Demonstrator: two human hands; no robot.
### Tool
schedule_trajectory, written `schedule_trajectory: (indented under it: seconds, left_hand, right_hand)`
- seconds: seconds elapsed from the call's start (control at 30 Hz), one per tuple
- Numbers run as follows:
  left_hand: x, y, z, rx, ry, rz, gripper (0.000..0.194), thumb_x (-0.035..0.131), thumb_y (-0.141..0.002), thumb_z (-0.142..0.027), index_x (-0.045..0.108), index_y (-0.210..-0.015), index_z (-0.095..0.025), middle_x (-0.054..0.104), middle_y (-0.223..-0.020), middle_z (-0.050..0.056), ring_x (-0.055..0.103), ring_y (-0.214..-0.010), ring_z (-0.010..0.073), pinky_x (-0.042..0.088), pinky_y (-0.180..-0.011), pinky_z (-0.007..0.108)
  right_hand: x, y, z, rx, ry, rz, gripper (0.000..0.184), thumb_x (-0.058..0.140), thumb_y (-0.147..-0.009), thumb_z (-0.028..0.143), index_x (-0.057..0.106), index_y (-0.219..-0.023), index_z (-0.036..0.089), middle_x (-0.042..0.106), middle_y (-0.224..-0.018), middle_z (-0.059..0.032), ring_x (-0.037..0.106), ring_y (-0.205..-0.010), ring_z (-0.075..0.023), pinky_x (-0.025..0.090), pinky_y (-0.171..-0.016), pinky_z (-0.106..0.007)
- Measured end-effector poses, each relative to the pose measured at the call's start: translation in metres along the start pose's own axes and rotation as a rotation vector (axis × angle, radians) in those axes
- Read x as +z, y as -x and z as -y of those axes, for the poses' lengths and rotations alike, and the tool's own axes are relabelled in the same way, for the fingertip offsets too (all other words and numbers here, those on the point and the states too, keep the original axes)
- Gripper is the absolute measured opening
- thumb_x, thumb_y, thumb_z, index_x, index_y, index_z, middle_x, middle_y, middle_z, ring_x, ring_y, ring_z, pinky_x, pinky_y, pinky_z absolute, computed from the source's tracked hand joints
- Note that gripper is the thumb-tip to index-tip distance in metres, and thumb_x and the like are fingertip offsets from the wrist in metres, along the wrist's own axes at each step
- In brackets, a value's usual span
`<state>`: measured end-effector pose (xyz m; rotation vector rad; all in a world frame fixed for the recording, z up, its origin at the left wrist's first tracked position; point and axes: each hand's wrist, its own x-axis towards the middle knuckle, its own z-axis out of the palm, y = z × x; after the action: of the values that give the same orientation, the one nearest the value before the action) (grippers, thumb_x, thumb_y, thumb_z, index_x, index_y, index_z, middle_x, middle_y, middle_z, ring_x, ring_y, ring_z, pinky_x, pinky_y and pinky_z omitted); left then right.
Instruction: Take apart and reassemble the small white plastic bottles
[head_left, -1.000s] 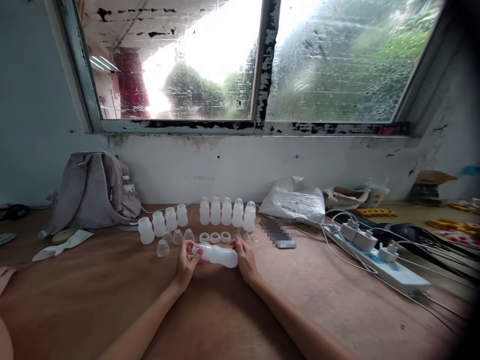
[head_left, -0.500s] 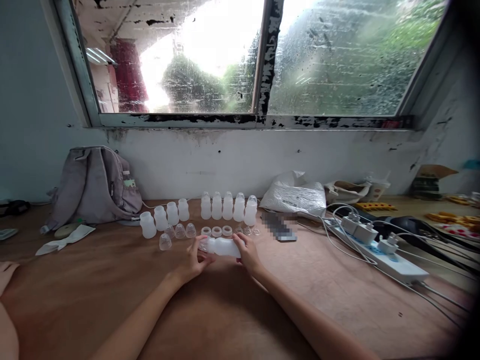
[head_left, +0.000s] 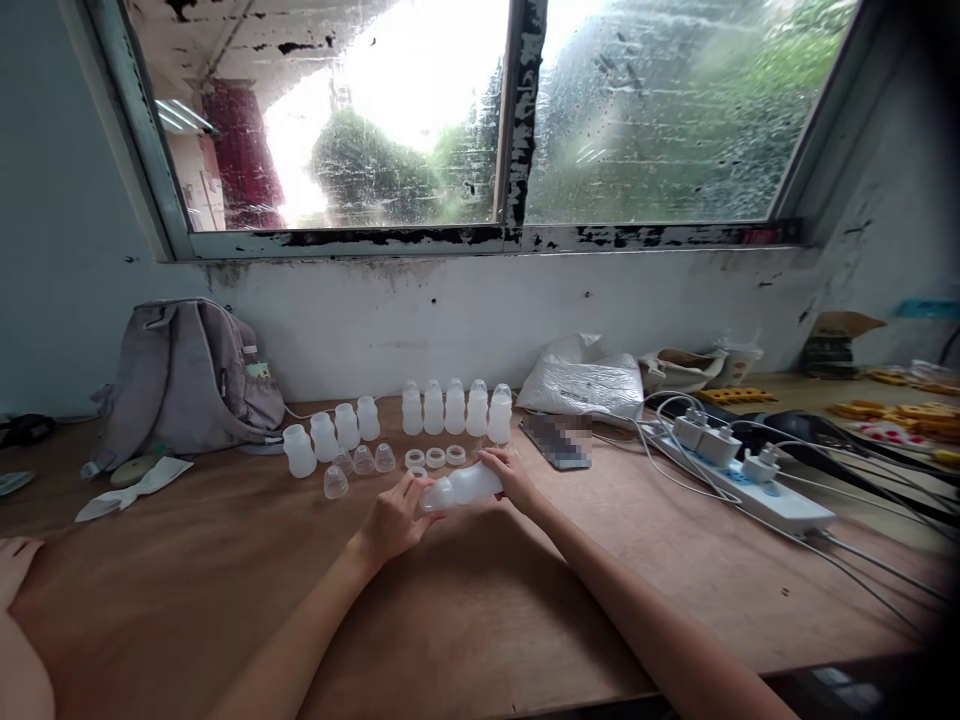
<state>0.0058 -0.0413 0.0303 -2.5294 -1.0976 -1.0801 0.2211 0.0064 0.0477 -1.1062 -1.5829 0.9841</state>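
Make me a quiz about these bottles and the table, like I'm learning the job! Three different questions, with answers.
1. How many capped bottles stand in the back row?
2. True or false: the left hand and right hand both hold the lifted bottle.
3. The backpack is: A) right of the capped bottles, B) left of them, C) between the hands.

Key: 1. Five. 2. True. 3. B.

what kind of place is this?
Probably a small workroom or shared workspace, though I can't be sure: capped bottles stand in a row on a wooden table, a power strip holds several adapters, and a backpack sits by the wall.
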Motion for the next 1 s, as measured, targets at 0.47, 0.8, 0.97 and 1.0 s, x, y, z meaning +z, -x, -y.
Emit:
schedule_trajectory:
  seconds: [0.47,0.8,0.97,1.0]
  left_hand:
    - [0.001,0.0,-0.006,0.055,0.006,-0.101,0.028,0.048,-0.08,-0.035,0.047,-0.102,-0.018,0.056,-0.08,0.006,0.057,-0.076,0.0174,0.05,-0.067,0.03]
    - [0.01,0.005,-0.01,-0.001,0.037,-0.112,0.034,0.047,-0.08,-0.035,0.045,-0.109,-0.018,0.056,-0.085,0.006,0.057,-0.082,0.0182,0.049,-0.073,0.031]
    - [0.007,0.005,-0.008,-0.014,0.041,-0.032,0.036,0.048,-0.08,-0.033,0.043,-0.112,-0.018,0.057,-0.094,0.008,0.056,-0.09,0.0203,0.047,-0.078,0.032]
    - [0.006,0.005,-0.008,-0.026,0.043,-0.005,0.035,0.047,-0.08,-0.032,0.043,-0.112,-0.019,0.056,-0.097,0.008,0.055,-0.092,0.0209,0.047,-0.079,0.033]
  right_hand:
    - [-0.007,0.0,0.013,0.013,0.027,0.032,0.032,0.045,-0.071,0.042,0.057,-0.064,0.012,0.042,-0.045,0.0034,0.037,-0.033,-0.0061,0.024,-0.026,-0.016]
    - [-0.009,-0.002,0.009,0.132,0.067,0.007,0.031,0.046,-0.071,0.041,0.054,-0.062,0.013,0.038,-0.039,0.0053,0.033,-0.029,-0.0055,0.021,-0.025,-0.017]
    - [-0.004,0.0,0.001,0.258,-0.04,-0.006,0.026,0.046,-0.071,0.041,0.046,-0.062,0.017,0.038,-0.039,0.0056,0.035,-0.029,-0.0073,0.018,-0.025,-0.018]
    - [-0.002,0.0,-0.001,0.269,-0.064,-0.011,0.025,0.046,-0.071,0.041,0.045,-0.064,0.017,0.04,-0.04,0.005,0.037,-0.03,-0.0079,0.019,-0.025,-0.018]
